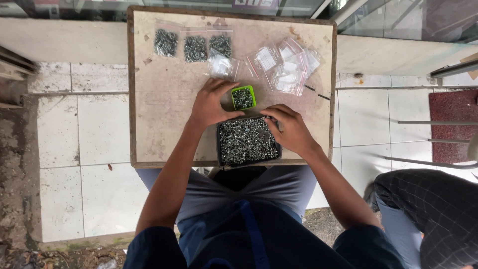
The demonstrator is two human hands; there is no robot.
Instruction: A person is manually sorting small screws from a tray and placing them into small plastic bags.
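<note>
A small wooden table (pixel 164 99) stands in front of me. On its near edge lies a black tray (pixel 247 142) full of small metal screws. Just behind it sits a small green cup (pixel 243 97), also filled with screws. My left hand (pixel 211 103) rests on the table with its fingers against the green cup's left side. My right hand (pixel 290 128) is at the tray's far right corner, fingers bent down into the screws; whether it pinches any is hidden.
Three filled clear bags of screws (pixel 194 46) lie in a row at the table's far left. A heap of empty clear zip bags (pixel 286 67) lies at the far right. Another person's leg in checked trousers (pixel 433 209) is at the lower right. Tiled floor surrounds the table.
</note>
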